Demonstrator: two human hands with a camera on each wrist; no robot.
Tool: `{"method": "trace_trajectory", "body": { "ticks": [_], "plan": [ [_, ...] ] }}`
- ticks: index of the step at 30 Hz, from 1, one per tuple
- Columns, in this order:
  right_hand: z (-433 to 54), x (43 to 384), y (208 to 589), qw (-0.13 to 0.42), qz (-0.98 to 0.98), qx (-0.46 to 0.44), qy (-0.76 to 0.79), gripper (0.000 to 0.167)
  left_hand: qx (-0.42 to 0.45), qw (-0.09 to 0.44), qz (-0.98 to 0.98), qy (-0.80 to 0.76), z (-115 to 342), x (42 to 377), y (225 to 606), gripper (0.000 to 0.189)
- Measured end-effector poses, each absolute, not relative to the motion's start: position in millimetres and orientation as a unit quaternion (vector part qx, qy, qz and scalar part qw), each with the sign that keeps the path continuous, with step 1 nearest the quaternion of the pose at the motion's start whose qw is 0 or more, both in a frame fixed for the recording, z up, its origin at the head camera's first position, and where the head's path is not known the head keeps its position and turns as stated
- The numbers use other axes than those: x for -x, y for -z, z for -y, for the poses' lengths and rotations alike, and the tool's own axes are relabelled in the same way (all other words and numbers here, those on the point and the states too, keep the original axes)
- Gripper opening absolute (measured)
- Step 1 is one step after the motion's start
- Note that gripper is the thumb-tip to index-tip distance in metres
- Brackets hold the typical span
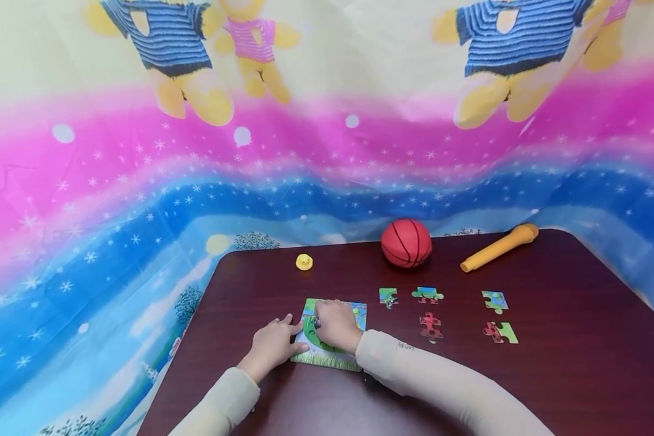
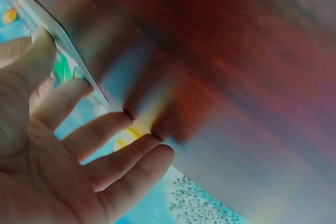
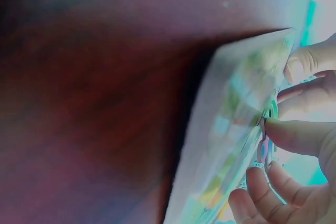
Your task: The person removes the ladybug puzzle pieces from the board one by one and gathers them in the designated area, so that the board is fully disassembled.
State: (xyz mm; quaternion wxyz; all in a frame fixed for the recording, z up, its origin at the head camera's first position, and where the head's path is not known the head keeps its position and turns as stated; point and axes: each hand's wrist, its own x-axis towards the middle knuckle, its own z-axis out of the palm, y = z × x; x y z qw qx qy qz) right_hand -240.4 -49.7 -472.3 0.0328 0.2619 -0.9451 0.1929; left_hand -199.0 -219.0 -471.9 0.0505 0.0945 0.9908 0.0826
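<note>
A puzzle board (image 1: pixel 327 362) with a green picture on it lies on the dark table. My right hand (image 1: pixel 338 326) is over its middle, and in the right wrist view the thumb and fingers pinch a small puzzle piece (image 3: pixel 264 148) standing on edge close over the board's surface. Along the left side of the board my left hand (image 1: pixel 275 343) rests with its fingers spread and relaxed, thumb and fingertips at the edge. The left wrist view has the board's edge (image 2: pixel 79 59) beside those fingers. Much of the board's centre is hidden under the right hand.
Several loose puzzle pieces, among them a red one (image 1: pixel 431 327) and a red-and-green one (image 1: pixel 505 332), lie right of the board. Behind are a yellow toy duck (image 1: pixel 304 262), a red ball (image 1: pixel 406 243) and a yellow toy microphone (image 1: pixel 498 248). A printed cloth (image 1: pixel 327 145) hangs behind the table.
</note>
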Motion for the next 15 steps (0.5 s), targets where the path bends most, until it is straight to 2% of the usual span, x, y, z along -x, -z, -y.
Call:
{"method": "trace_trajectory", "body": {
  "ticks": [3, 7, 15],
  "plan": [
    [49.9, 238.3, 472.1, 0.03, 0.944, -0.262, -0.199, 0.029, -0.079, 0.045, -0.992, -0.084, 215.3, 197.5, 472.1, 0.061],
    [49.8, 238.5, 470.8, 0.027, 0.938, -0.26, -0.226, 0.022, -0.052, 0.048, -0.994, -0.08, 212.4, 195.7, 471.7, 0.066],
    [50.4, 243.0, 466.6, -0.002, 0.928, -0.242, -0.282, 0.018, -0.04, 0.077, -0.994, -0.067, 212.8, 197.1, 469.6, 0.068]
  ]
}}
